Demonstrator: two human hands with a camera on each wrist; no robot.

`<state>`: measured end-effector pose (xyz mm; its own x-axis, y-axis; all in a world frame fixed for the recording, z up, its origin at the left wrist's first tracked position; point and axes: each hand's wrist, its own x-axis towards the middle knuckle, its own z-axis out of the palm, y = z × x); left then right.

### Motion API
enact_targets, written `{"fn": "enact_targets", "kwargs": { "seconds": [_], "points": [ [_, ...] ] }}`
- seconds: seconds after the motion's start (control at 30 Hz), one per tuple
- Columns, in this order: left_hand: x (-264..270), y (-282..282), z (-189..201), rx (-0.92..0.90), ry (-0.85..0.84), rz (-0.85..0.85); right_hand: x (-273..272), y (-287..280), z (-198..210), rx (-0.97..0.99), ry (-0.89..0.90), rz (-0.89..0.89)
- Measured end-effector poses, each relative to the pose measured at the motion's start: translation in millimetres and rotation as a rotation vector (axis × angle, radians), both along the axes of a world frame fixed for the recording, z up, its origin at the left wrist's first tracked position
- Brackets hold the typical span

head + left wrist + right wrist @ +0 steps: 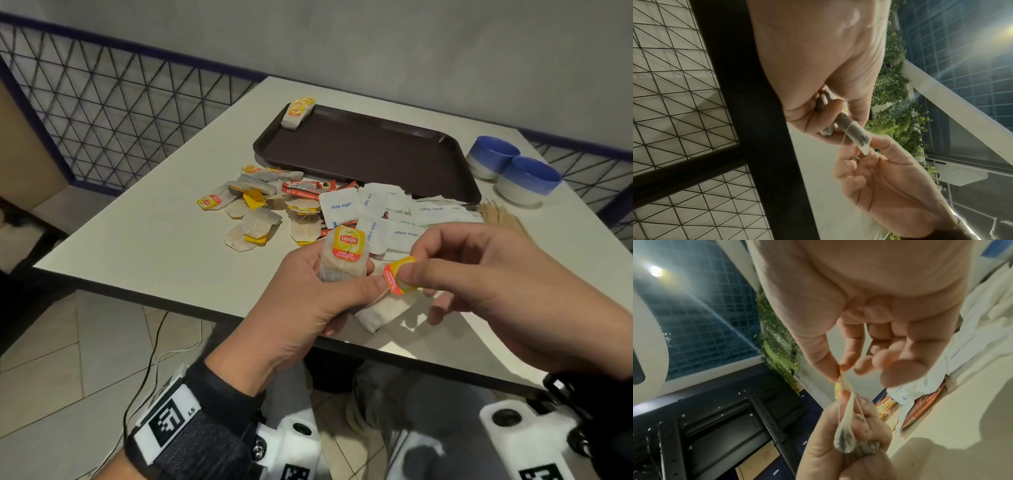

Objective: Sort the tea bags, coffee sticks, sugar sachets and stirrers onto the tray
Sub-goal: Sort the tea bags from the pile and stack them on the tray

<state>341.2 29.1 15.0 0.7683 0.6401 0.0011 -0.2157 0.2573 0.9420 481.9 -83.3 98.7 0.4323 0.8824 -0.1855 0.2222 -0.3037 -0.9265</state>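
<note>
My left hand grips a small stack of tea bags above the table's near edge, a Lipton tag facing up. My right hand pinches the orange tag of another tea bag whose pouch hangs below between both hands. In the left wrist view the left hand holds the tea bags edge-on. In the right wrist view thumb and forefinger pinch the tag. A brown tray lies farther back, with a row of tea bags at its far left corner.
Loose tea bags, red coffee sticks, white sugar sachets and wooden stirrers lie in a heap in front of the tray. Two blue-and-white bowls stand right of the tray. A wire fence runs along the table's left.
</note>
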Motion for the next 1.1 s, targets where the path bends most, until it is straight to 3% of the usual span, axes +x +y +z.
{"fn": "enact_targets", "kwargs": {
  "seconds": [0.17,0.37,0.67,0.83,1.1],
  "points": [
    [-0.2,2.0,-3.3,-0.004,0.009,-0.014,0.7,2.1,-1.1,0.003,0.093,0.001],
    [0.4,2.3,-1.2,-0.171,-0.091,0.008,2.5,1.9,-3.8,0.051,0.115,-0.006],
    [2.8,6.6,1.5,-0.327,-0.171,0.145,3.3,0.1,4.9,0.131,-0.063,0.042],
    [4.1,1.0,-0.5,-0.162,-0.133,0.21,6.8,5.4,2.8,0.141,-0.115,0.028],
    [2.5,-3.6,-3.1,0.099,-0.003,0.178,8.1,10.8,-1.9,0.152,-0.055,0.026]
  ]
}}
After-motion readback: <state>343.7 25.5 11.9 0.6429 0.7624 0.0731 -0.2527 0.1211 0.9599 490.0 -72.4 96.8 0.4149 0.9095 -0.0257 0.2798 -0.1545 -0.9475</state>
